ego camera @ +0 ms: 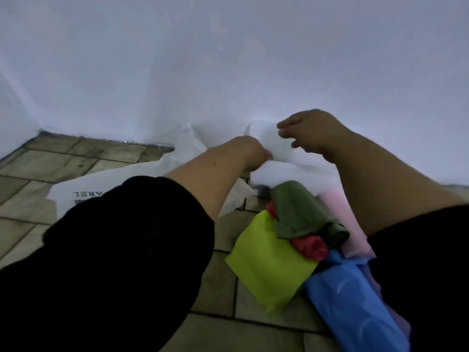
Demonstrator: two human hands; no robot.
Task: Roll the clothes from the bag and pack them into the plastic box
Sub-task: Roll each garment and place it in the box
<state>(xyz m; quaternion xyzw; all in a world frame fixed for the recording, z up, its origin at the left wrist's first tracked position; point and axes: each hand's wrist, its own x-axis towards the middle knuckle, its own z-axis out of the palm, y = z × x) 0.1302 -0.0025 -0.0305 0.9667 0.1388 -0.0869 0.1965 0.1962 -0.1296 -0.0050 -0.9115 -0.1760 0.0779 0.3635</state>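
Since only the head view exists, everything here reads from it: left hand (253,153) is closed at the edge of a white piece (276,171) lying against the white backdrop (228,72). Its fingers are tucked out of sight, but it looks like a pinch grip. Right hand (313,133) hovers just above the same piece, fingers loosely curled and spread, holding nothing. It's white on white, so can't tell whether the piece is a garment or part of the bag. Judgement: step in hand is spreading one item flat before rolling. To do it well, bring the right hand down on the far edge, pull taut against the left and flatten on the tiled floor (63,161). Then roll tight from one end so it doesn't spring open. Bag (83,191), white with printed lettering, lies flat on the floor left of the hands, partly hidden by the left forearm. Clothes sit in a pile by the right arm: olive garment (299,212) on top, red garment (311,246), lime cloth (266,262), pink garment (342,214), and blue garment (355,301) nearest the camera. Plastic box not in frame, location unknown. Obstructions: pile sits right up against the near edge of the white piece, leaving little rolling room, and black sleeves (114,262) block much of the lower view.
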